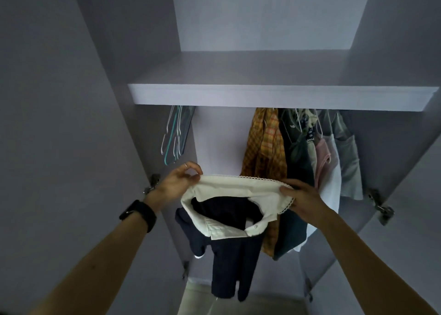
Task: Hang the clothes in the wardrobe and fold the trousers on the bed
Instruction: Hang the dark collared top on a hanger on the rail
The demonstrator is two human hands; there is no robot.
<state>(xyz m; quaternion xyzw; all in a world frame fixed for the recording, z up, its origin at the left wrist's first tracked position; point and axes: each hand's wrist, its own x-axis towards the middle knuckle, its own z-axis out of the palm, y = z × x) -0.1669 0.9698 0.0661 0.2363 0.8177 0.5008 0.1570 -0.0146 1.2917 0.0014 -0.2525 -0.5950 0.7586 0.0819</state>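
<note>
Left hand (177,183) and right hand (301,198) each have their grip pinched tight on the white lace-edged collar (238,188) of the navy garment (233,255). It's dangling inside the open wardrobe (219,135), between the empty hangers (173,135) and the orange plaid shirt (265,161). Can't see a hanger in it, so I reckon if one side slips, the whole thing slumps to the wardrobe floor

Bare forearms (95,255), blk watch (138,215) on L wrist, thin ring (185,165) on L grip (176,184).
</note>
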